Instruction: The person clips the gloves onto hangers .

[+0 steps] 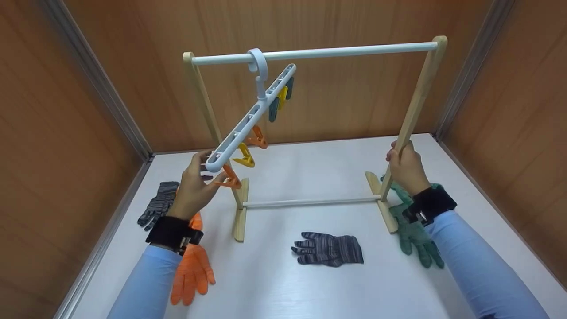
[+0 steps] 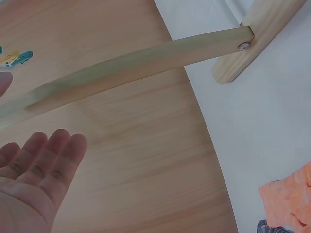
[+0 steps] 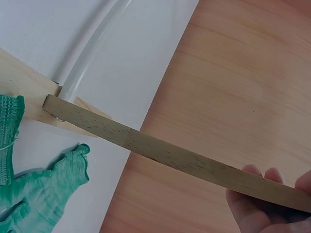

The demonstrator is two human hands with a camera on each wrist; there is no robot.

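Four gloves are lying on the desk (image 1: 310, 177): striped (image 1: 330, 249), orange (image 1: 191, 271), green (image 1: 414, 230), and dark (image 1: 158, 204) at the left.

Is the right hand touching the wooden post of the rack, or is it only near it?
Touching. In the right wrist view the fingers curl round the wooden post, and the head view shows the right hand wrapped on it.

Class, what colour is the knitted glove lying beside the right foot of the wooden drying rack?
Green; the knitted glove shows best in the head view.
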